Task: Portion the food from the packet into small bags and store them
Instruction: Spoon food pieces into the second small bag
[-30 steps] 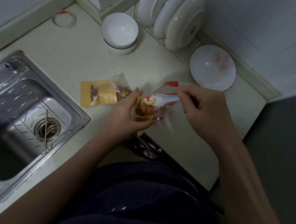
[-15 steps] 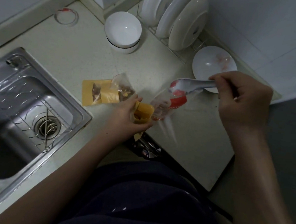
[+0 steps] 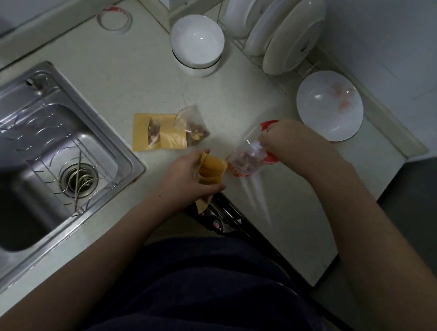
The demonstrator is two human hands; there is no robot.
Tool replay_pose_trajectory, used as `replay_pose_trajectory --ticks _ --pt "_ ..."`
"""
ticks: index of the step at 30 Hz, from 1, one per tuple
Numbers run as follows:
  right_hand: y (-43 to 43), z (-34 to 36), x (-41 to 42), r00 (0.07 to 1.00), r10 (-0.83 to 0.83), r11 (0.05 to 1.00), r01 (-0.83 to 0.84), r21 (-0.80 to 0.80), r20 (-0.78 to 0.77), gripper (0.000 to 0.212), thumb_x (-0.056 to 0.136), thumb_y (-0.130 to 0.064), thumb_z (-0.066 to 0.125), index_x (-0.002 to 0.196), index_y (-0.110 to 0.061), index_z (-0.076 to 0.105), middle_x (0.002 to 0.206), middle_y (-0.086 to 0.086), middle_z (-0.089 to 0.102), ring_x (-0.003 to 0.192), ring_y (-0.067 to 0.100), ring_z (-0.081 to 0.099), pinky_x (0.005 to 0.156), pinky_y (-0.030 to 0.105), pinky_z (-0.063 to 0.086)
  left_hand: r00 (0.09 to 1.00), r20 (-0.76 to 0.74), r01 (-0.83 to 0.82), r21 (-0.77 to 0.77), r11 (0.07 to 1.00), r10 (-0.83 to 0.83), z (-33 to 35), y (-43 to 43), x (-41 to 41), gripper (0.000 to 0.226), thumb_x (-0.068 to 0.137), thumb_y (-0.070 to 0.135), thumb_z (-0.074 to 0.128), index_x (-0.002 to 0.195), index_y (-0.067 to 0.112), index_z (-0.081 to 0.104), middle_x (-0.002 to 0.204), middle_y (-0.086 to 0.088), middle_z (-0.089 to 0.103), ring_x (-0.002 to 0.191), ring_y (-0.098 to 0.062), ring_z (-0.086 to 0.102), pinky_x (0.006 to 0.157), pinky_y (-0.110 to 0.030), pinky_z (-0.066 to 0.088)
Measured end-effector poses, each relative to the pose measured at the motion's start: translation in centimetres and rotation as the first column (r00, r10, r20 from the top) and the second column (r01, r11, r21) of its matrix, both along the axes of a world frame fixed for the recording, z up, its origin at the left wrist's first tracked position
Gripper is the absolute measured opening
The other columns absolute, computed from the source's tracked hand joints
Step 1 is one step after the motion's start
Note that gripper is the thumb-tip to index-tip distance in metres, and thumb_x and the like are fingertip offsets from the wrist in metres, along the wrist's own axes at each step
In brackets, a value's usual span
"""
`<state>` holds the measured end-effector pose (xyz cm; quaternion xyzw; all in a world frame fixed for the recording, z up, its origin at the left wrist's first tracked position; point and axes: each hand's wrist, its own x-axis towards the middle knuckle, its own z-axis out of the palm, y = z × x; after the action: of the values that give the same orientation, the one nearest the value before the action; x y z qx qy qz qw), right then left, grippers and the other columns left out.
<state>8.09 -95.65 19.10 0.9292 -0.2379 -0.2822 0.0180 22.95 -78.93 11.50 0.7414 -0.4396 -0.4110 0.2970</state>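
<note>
The left hand curls its fingers round an open-mouthed small yellow bag at the counter edge. The clear, red-printed packet lies just beside it. The right hand has its fingers curled at the packet's mouth, grip unclear.

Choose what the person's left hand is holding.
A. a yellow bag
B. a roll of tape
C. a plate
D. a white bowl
A: the left hand grips the yellow bag, holding its mouth open beside the packet.
</note>
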Motion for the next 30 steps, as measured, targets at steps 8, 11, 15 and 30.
replay_pose_trajectory --ticks 8,11,15,30 --pt "-0.2 -2.6 1.2 0.999 -0.007 1.000 0.008 0.024 -0.050 0.020 0.090 -0.018 0.055 0.072 -0.014 0.061 0.055 -0.001 0.038 0.058 0.018 0.043 0.054 0.024 0.033 1.000 -0.002 -0.031 -0.016 0.999 0.031 0.0 0.7 0.5 0.085 0.071 0.039 0.083 0.143 0.020 0.043 0.132 -0.001 0.054 0.109 -0.007 0.045 0.086 -0.025 0.039" --pt "-0.2 -2.8 1.5 0.993 -0.095 0.994 0.099 0.042 -0.074 0.016 0.088 -0.021 0.059 0.077 -0.010 0.067 0.057 0.000 0.043 0.056 0.016 0.044 0.045 0.022 0.029 0.999 0.005 -0.042 -0.022 0.999 0.042 -0.1 0.8 0.6 0.085 0.071 0.039 0.083 0.143 0.021 0.042 0.133 0.000 0.053 0.109 -0.006 0.044 0.086 -0.025 0.039" --pt "-0.8 -3.6 1.4 0.956 -0.275 0.952 0.286 0.112 -0.106 0.017 0.088 -0.018 0.059 0.095 -0.007 0.069 0.081 0.006 0.065 0.074 0.023 0.062 0.053 0.023 0.039 0.999 0.007 -0.044 -0.018 0.999 0.044 -0.2 0.8 0.7 0.086 0.070 0.041 0.083 0.143 0.023 0.042 0.134 -0.001 0.053 0.109 -0.007 0.044 0.087 -0.026 0.040" --pt "-0.4 -3.6 -5.0 0.309 -0.939 0.301 0.531 0.792 0.150 0.023 0.086 -0.018 0.068 0.089 0.005 0.070 0.042 -0.009 0.054 0.036 0.003 0.040 0.034 0.011 0.027 0.969 -0.199 0.172 0.106 0.979 -0.149 -1.1 -0.5 0.0 0.078 0.071 0.033 0.084 0.137 0.020 0.045 0.134 -0.001 0.049 0.121 -0.020 0.050 0.094 -0.038 0.051"
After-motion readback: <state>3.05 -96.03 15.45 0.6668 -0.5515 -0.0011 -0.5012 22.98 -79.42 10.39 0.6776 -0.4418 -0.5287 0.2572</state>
